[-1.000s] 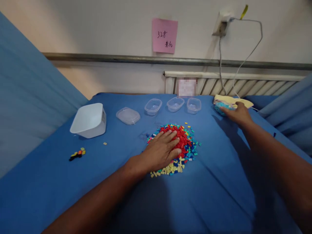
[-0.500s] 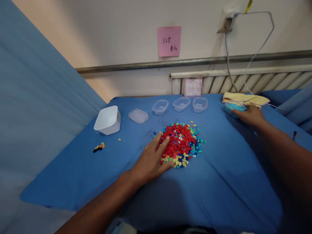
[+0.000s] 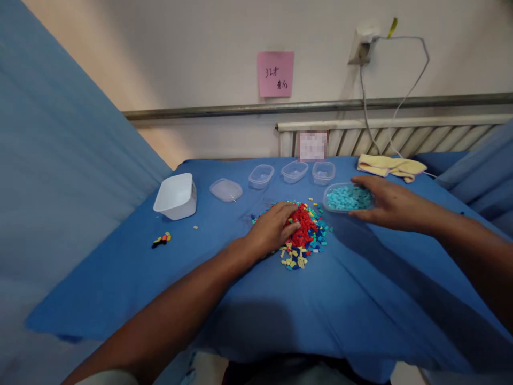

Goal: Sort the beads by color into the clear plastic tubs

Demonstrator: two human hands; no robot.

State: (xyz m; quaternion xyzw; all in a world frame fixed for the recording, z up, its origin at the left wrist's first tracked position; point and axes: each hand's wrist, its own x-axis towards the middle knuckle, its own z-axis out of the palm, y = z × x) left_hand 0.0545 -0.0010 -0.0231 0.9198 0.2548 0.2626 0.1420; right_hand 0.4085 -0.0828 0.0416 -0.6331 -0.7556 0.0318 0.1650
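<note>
Worktop (image 3: 328, 299) stretches blue between the piece pile (image 3: 308, 224) and its near edge; three clear tubs (image 3: 261, 177) line the far side. Right hand (image 3: 388, 203) clamps one turquoise-filled tub (image 3: 345, 198) just beside the pile, where the left hand (image 3: 270, 227) rests, grip apart. One white bin (image 3: 175, 196) stands left.

Right hand (image 3: 387, 202) gripping tub (image 3: 335, 210) of turquoise pieces (image 3: 345, 197).

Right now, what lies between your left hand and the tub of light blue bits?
Part of the colorful heap, red nearest the left hand, lies between it and the tub, in the head view.
</note>
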